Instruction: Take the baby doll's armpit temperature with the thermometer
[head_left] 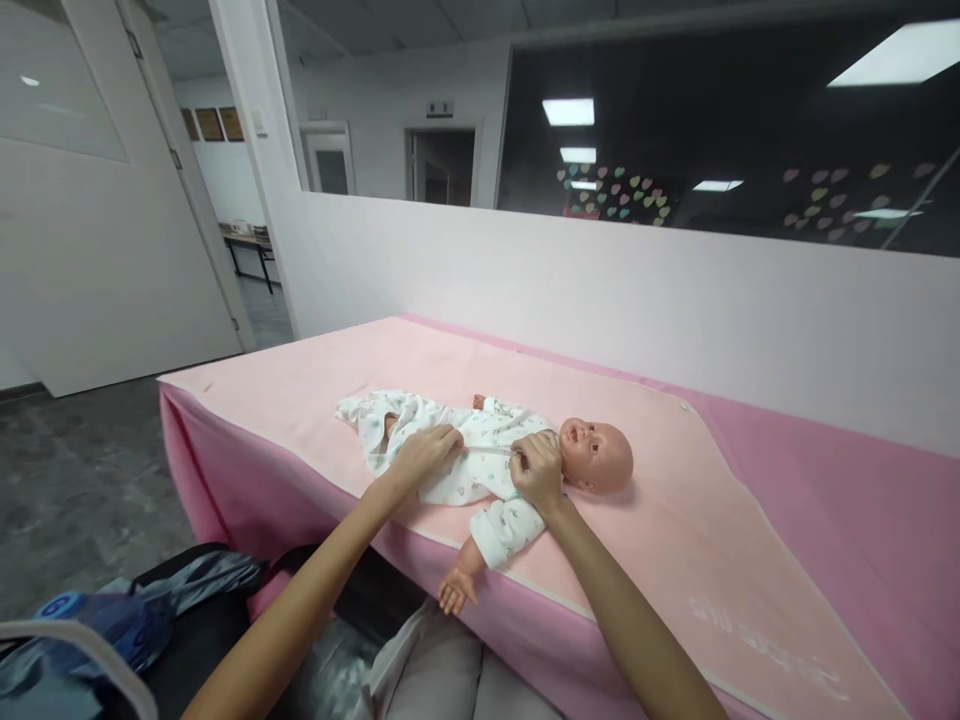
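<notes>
A baby doll (596,455) lies on its back on the pink-covered table, its head to the right. It wears a white printed baby outfit (480,430), loose and rumpled over the legs. My left hand (429,450) is closed at the doll's belly, and my right hand (537,468) is closed at its upper chest near the chin. Between them a thin pale edge of the outfit runs taut; my fingers hide its ends. One doll arm (459,580) hangs out past the table's near edge, palm up.
A peach mat (300,370) covers much of the table over a pink cloth (847,480). Behind stands a white wall (600,290) with a dark window above. At lower left are a blue bottle (112,620) and dark fabric. An open door (112,200) is far left.
</notes>
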